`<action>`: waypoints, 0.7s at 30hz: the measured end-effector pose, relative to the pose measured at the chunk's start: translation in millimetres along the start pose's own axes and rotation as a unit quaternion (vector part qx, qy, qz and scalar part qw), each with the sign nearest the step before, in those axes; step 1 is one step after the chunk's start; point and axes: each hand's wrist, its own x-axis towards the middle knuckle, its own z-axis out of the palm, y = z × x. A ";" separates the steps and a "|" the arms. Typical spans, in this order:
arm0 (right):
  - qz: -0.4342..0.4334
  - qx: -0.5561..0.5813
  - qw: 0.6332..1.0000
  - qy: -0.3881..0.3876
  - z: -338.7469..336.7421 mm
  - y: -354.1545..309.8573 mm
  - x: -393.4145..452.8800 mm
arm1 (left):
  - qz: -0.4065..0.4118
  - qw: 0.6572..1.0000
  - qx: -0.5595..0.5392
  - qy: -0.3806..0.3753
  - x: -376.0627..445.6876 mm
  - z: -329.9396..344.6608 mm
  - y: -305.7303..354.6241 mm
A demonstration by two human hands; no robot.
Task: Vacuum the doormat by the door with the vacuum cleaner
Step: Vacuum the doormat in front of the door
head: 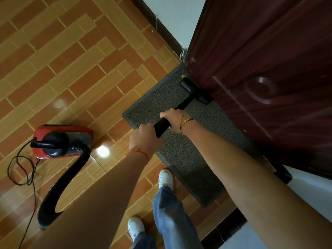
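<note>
Hands (158, 131) round wand (172, 114), on doormat (158, 101)

Both my arms reach forward and down. My left hand (145, 138) is curled round the lower end of the wand (162, 125), knuckles up, and my right hand (175, 117) grips it just ahead, fingers wrapped over the top, wrist bent slightly

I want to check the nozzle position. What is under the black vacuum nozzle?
The grey doormat lies under the nozzle, at its edge along the dark red door. The patch of mat directly beneath the nozzle is covered, so any dirt there cannot be seen.
</note>
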 end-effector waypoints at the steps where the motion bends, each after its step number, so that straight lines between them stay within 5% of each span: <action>1: -0.002 0.000 1.000 -0.003 -1.3 -1.0 1.4 | -0.001 1.000 0.000 -0.003 0.6 -1.8 -1.5; 21: -0.064 0.005 0.997 -0.051 43.3 -118.2 -7.3 | -0.046 0.997 0.053 -0.010 -80.1 1.1 -99.6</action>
